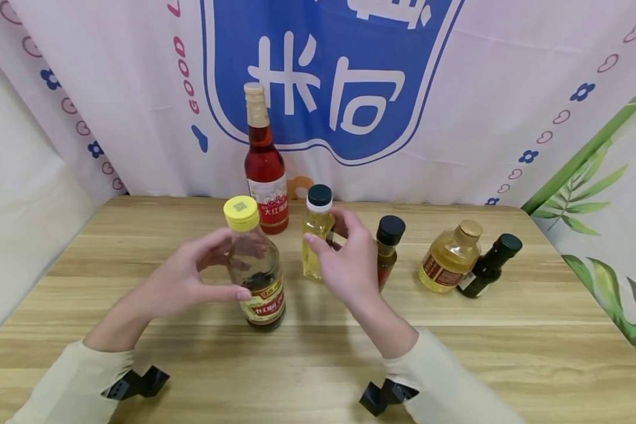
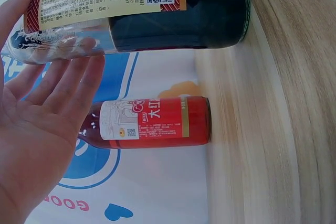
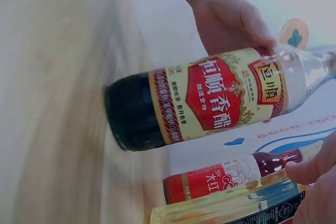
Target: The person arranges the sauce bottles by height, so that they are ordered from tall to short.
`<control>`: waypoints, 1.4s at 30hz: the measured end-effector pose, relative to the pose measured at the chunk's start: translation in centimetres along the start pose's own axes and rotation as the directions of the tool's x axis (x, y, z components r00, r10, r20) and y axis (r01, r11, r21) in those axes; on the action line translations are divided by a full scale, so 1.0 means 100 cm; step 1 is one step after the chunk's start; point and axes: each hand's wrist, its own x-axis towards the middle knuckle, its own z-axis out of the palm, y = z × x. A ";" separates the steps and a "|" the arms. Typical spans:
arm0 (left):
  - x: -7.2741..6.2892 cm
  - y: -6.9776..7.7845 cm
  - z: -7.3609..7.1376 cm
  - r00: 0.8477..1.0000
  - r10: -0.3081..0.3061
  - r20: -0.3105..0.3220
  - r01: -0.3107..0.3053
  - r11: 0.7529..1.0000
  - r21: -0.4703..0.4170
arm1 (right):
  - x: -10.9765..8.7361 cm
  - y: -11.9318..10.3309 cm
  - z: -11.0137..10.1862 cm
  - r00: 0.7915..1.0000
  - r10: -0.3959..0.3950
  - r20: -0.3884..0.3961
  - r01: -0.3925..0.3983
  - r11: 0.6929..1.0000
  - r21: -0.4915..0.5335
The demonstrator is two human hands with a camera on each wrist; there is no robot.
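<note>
A bottle of dark vinegar with a yellow cap (image 1: 265,297) stands left of the table's middle. My left hand (image 1: 182,274) holds it from the left, thumb on the label side and fingers behind; the left wrist view shows those fingers (image 2: 65,90) nearly straight against the glass. To its right is a square clear bottle of yellow oil (image 1: 312,259) with a dark green cap. My right hand (image 1: 350,256) holds this oil bottle from the right, thumb (image 3: 310,170) near its upper part; the other fingers are partly hidden.
A tall red vinegar bottle (image 1: 265,176) stands behind, near the curtain (image 1: 153,147). Right of my right hand are a black-capped bottle (image 1: 389,235), a round oil bottle (image 1: 447,259) and a small dark bottle (image 1: 487,268) on the wooden table (image 1: 535,330).
</note>
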 end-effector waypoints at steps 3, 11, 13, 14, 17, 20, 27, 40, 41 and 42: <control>0.000 0.000 0.000 1.000 0.007 0.002 -0.007 1.000 -0.008 | -0.008 0.004 -0.006 0.999 -0.028 0.019 0.028 1.000 -0.007; 0.001 -0.002 0.001 1.000 0.031 0.003 -0.031 0.999 -0.021 | -0.023 0.014 -0.017 0.993 -0.102 0.064 0.100 0.995 0.030; 0.002 -0.004 0.002 0.999 0.038 0.012 -0.038 0.999 -0.034 | -0.026 0.015 -0.020 0.992 -0.098 0.074 0.097 0.995 0.023; 0.002 -0.005 0.003 0.999 0.043 0.017 -0.042 0.998 -0.043 | -0.027 0.016 -0.021 0.992 -0.095 0.080 0.094 0.995 0.019; 0.002 -0.007 0.005 0.998 0.053 0.030 -0.051 0.997 -0.065 | -0.029 0.018 -0.026 0.991 -0.074 0.113 0.073 0.997 0.010; 0.000 -0.008 0.004 0.998 0.056 0.022 -0.055 0.996 -0.064 | -0.028 0.019 -0.029 0.985 -0.076 0.155 0.074 0.997 0.015; -0.001 -0.004 0.001 0.998 0.066 0.010 -0.065 0.997 -0.048 | -0.023 0.018 -0.033 0.976 -0.093 0.196 0.095 0.995 0.000; -0.001 0.000 0.006 0.994 0.029 -0.101 -0.027 0.999 0.028 | -0.023 0.019 -0.034 0.974 -0.113 0.195 0.120 0.992 -0.026; -0.001 0.000 0.006 0.993 0.026 -0.113 -0.022 0.999 0.039 | -0.023 0.019 -0.034 0.974 -0.115 0.194 0.123 0.992 -0.029; -0.001 0.000 0.007 0.992 0.025 -0.123 -0.020 0.999 0.044 | -0.023 0.018 -0.034 0.974 -0.117 0.194 0.125 0.992 -0.031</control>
